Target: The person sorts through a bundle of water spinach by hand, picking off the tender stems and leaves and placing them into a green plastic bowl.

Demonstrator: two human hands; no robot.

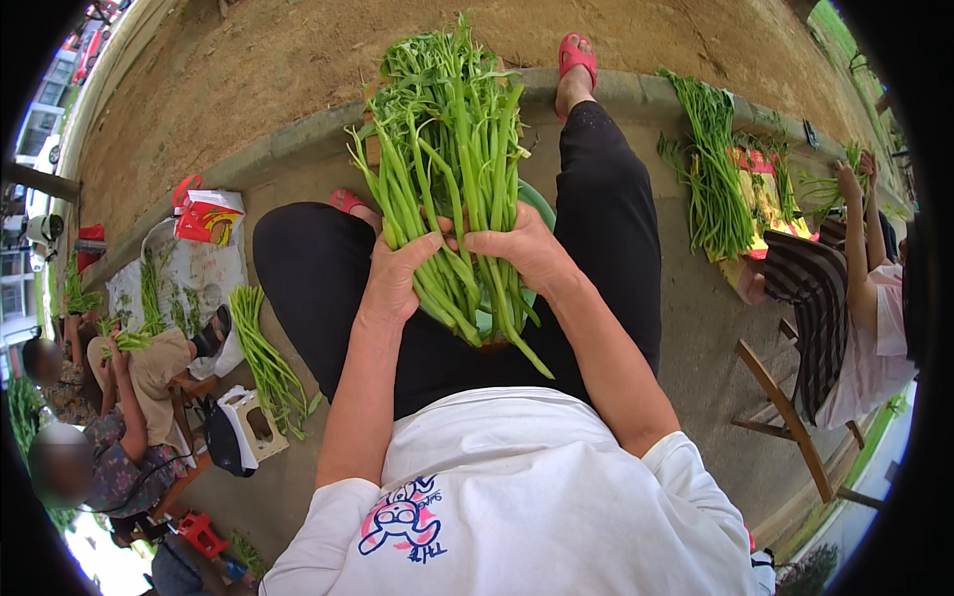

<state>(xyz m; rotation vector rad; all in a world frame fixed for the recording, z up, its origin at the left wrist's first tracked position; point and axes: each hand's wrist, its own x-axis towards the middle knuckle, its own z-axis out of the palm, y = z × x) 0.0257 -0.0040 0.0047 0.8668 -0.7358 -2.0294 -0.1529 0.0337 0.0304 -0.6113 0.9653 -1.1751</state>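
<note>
A thick bunch of green leafy stems, like water spinach point(447, 179), lies between my knees, its leafy ends pointing away from me and its cut ends towards my lap. My left hand point(402, 276) is closed around the stems on the left side. On the right side my right hand point(518, 246) grips more stems, its thumb across them. The two thumbs point towards each other, a little apart. Beneath the bunch shows part of a green plastic basin point(538, 203); the rest of it is hidden by the stems.
A concrete curb point(305, 145) runs beyond my feet. Cut greens point(268, 357) lie on the ground at left, near a pale plastic stool point(257, 425). Another pile of greens point(712, 171) rests at right. Co-workers sit on both sides; a wooden chair point(786, 421) stands at right.
</note>
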